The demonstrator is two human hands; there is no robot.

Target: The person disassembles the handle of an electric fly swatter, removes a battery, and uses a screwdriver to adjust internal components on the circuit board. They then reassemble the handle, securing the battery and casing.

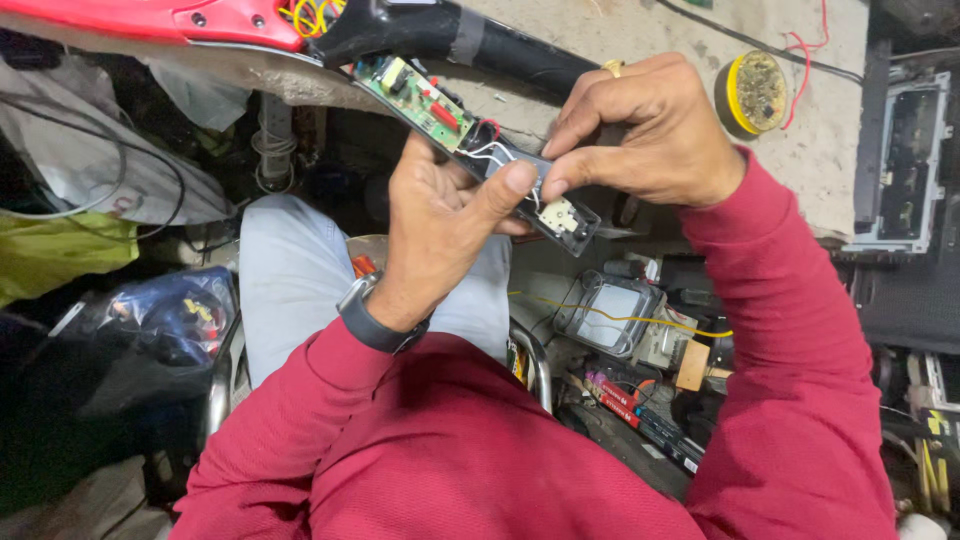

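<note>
My left hand (440,225) grips an opened black handle of a device, with a green circuit board (420,97) showing at its upper end and thin white and red wires (497,150) in the middle. My right hand (645,130) pinches the wires beside a small white part (560,215) at the handle's lower end. The thumb of my left hand presses next to the right fingertips. A ring is on my right hand and a dark watch (375,320) on my left wrist. Both sleeves are dark red.
A red and black body (300,25) of the device lies on the concrete bench (640,30). A yellow roll (752,92) sits at the right. Below are a clear casing (610,315), a yellow wire, tools and bags (90,180) at the left.
</note>
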